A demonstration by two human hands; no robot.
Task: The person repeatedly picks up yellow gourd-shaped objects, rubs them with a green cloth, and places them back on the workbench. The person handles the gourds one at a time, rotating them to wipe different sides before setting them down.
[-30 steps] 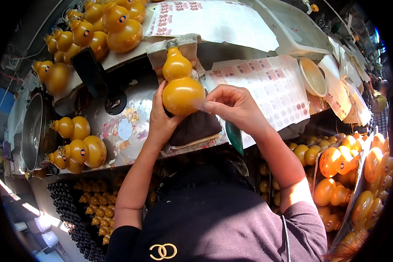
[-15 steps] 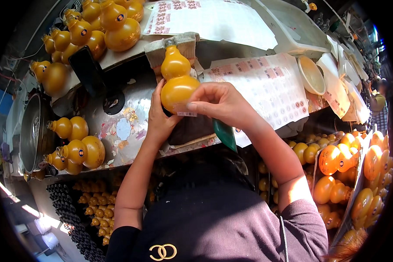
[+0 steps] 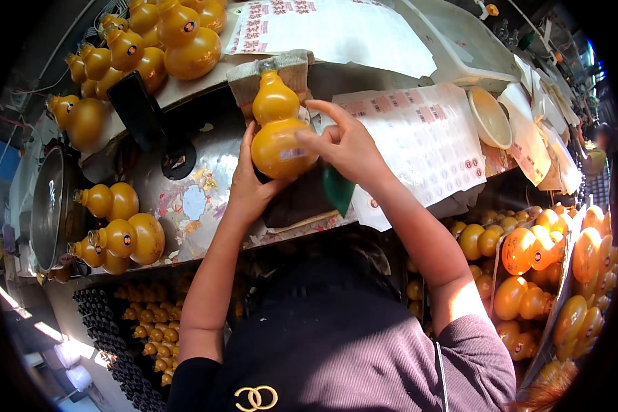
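Note:
A yellow gourd-shaped bottle [image 3: 273, 103] lies on a folded cloth [image 3: 244, 86], its neck pointing away from me. My left hand [image 3: 249, 185] grips its wide lower bulb from the left and below. On that bulb sits a small pale label [image 3: 294, 153]. My right hand [image 3: 347, 144] is at the bottle's right side, thumb by the label and index finger stretched toward the waist. A green flat, pointed piece [image 3: 338, 191] hangs from under the right palm, seemingly held by the curled fingers, which are partly hidden.
Sheets of printed stickers [image 3: 419, 137] lie right of the bottle, with more sheets [image 3: 336, 34] behind. Yellow gourd bottles [image 3: 144, 237] stand at left and far left. A phone [image 3: 136, 110] leans on a stand. Crates of bottles [image 3: 522, 250] are below right; a bowl [image 3: 489, 118] sits far right.
The label has moved from the bulb's near edge, under my right thumb, to its upward-facing side. My right index finger has stretched out, and the green piece has shifted left and up with the hand.

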